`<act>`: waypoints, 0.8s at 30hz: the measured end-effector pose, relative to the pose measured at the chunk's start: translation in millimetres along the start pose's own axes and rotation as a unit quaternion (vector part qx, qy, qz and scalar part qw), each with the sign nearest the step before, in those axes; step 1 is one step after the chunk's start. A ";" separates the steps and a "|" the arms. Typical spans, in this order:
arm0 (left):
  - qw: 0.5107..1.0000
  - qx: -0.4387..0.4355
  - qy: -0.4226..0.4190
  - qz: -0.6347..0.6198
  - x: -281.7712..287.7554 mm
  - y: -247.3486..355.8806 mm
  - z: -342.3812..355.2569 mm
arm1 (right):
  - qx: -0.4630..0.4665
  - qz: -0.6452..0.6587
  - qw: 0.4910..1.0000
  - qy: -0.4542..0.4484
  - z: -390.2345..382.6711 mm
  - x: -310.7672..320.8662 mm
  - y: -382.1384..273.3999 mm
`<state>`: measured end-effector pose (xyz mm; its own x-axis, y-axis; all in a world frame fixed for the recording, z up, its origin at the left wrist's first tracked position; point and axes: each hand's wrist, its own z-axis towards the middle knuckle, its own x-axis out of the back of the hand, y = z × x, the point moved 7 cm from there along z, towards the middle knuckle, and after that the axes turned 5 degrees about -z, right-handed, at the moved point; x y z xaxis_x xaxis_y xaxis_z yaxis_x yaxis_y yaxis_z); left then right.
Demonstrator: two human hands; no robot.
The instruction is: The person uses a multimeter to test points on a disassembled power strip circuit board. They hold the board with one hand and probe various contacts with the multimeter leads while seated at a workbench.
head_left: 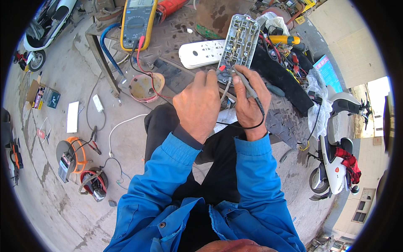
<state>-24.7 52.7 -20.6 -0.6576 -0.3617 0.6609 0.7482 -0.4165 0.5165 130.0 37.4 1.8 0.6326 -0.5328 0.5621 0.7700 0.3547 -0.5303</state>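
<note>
An opened power strip (240, 40) lies on the metal workbench, its grey shell showing rows of metal contacts. My left hand (197, 101) is closed on a red test probe (221, 68) whose tip is at the strip's near end. From the right, my right hand (252, 98) grips a grey-black test probe (247, 85), also pointed at that end; its black lead loops under the hand. A grey cable (226, 90) runs from the strip between my hands. To the left lies the white socket cover (201, 53). The yellow multimeter (136, 25) sits farther left with both leads plugged in.
A shallow pinkish bowl (147, 87) stands at the bench's left edge. A dark tray (281, 80) of wires and tools lies right, with a yellow-handled tool (284, 40) behind it. An orange cable reel (77, 155) is on the floor; a white scooter (336, 168) stands right.
</note>
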 end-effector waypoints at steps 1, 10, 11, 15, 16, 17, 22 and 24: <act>1.000 -0.001 0.004 -0.004 0.3 0.1 0.1 | 0.002 0.006 1.000 0.008 0.5 1.2 -0.5; 1.000 -0.005 0.013 -0.002 0.6 0.3 -0.5 | -0.003 0.001 1.000 0.008 2.1 1.6 5.4; 1.000 -0.005 0.012 -0.002 -0.3 0.5 -0.1 | -0.003 0.000 1.000 0.007 0.3 4.1 4.8; 1.000 -0.008 0.018 -0.001 -2.6 -0.3 -0.3 | -0.005 -0.004 1.000 0.006 -4.1 10.7 4.1; 1.000 -0.007 0.018 -0.001 -2.8 -0.7 -1.2 | -0.009 -0.004 1.000 0.008 -5.7 12.6 4.2; 1.000 -0.007 0.018 -0.001 -3.0 -1.3 -1.1 | -0.008 0.003 1.000 0.008 -5.6 12.5 4.4; 1.000 -0.009 0.017 0.004 -2.4 1.9 0.1 | 0.009 0.009 1.000 0.016 2.9 3.3 5.6; 1.000 -0.007 0.010 0.010 -1.7 3.4 0.9 | 0.020 -0.002 1.000 0.019 5.0 2.5 3.9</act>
<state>-21.0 52.6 -19.4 -0.6447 -0.3865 0.6595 0.7595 -0.4210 0.4958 135.0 41.3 4.3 0.6272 -0.5620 0.5392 0.7753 0.3838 -0.5017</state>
